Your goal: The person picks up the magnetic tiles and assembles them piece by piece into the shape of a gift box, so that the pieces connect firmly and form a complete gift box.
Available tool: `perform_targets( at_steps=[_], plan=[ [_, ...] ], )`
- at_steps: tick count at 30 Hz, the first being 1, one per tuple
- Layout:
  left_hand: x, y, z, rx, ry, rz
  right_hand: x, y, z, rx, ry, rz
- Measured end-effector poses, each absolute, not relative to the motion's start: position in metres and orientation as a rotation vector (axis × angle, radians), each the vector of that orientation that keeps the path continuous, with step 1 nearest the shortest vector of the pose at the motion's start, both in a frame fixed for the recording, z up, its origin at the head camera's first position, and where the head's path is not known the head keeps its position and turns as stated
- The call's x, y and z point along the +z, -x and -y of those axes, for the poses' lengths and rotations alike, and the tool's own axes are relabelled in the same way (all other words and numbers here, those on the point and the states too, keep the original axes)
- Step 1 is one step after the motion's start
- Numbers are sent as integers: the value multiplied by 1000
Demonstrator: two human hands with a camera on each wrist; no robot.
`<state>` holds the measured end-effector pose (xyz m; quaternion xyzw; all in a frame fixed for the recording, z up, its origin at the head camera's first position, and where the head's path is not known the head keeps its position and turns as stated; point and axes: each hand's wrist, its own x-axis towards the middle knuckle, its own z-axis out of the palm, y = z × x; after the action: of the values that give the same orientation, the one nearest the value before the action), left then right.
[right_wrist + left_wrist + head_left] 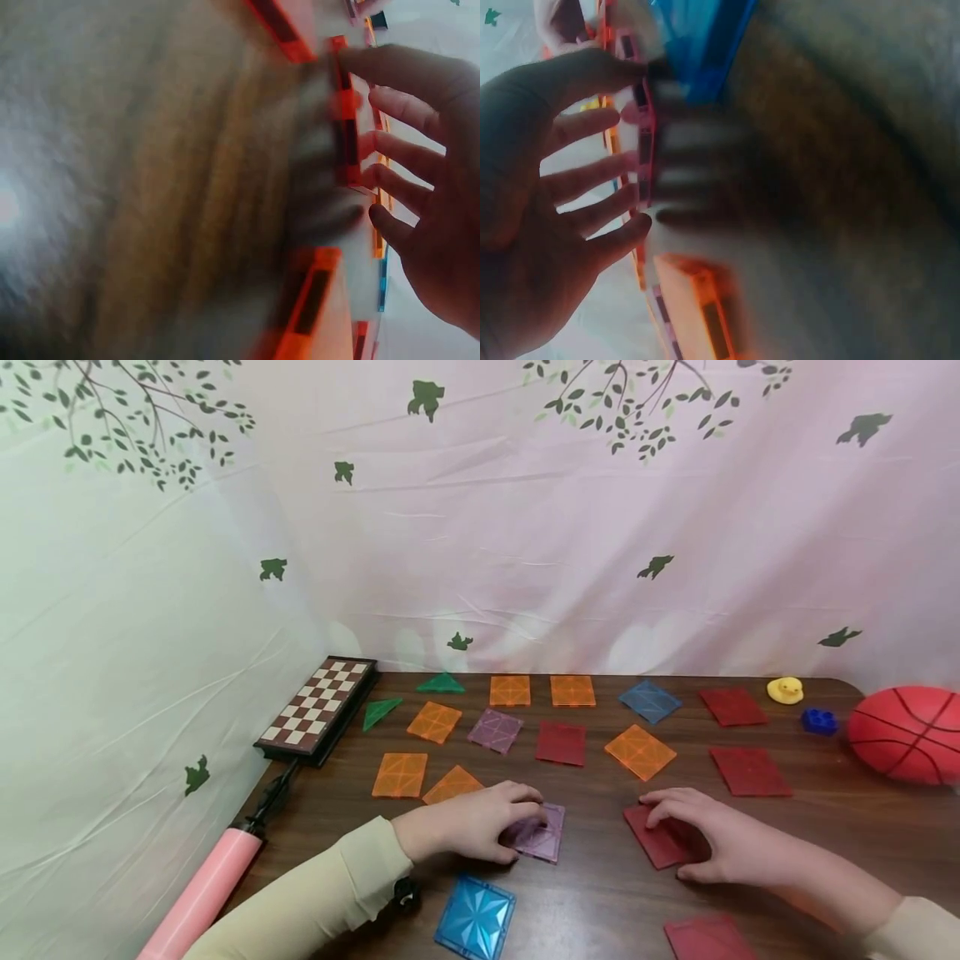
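In the head view my left hand (487, 822) reaches over a translucent purple magnetic tile (551, 843) lying on the table. Its fingertips rest on the tile, with the thumb by the near left edge. In the left wrist view the fingers (592, 169) are spread and only slightly bent. To the right, my right hand (720, 835) arches over a red magnetic tile (652, 843), fingers at its far side and thumb by the near corner. The right wrist view shows those fingers (409, 154) spread against the red tile (346, 127).
A blue tile (476, 918) and another red tile (712, 939) lie near the front. Several orange tiles (435, 722) and others spread behind. A chessboard (318, 702) and pink pump (206, 885) are left; a duck (785, 690), blue brick (819, 721) and red ball (907, 735) right.
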<state>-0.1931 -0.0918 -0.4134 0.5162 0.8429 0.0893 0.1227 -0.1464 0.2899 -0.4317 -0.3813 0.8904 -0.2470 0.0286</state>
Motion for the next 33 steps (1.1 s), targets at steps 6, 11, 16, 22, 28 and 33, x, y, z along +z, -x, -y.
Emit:
perform_targets(
  at_steps=[6, 11, 16, 22, 28, 33],
  plan=[
    [-418, 185, 84, 278, -1516, -2546, -432, 146, -279, -661, 1171, -2818],
    [-415, 181, 75, 265, -1492, -2579, -428, 143, -263, -621, 1114, -2840],
    [-415, 178, 65, 235, -1509, -2563, -430, 142, -250, -601, 1105, -2862],
    [-416, 179, 56, 211, -1546, -2550, -430, 142, -241, -603, 1085, -2861],
    [-418, 180, 50, 198, -1553, -2540, -430, 142, -239, -610, 1088, -2861],
    [-420, 181, 47, 179, -1555, -2540, -429, 146, -242, -667, 1089, -2850]
  ],
)
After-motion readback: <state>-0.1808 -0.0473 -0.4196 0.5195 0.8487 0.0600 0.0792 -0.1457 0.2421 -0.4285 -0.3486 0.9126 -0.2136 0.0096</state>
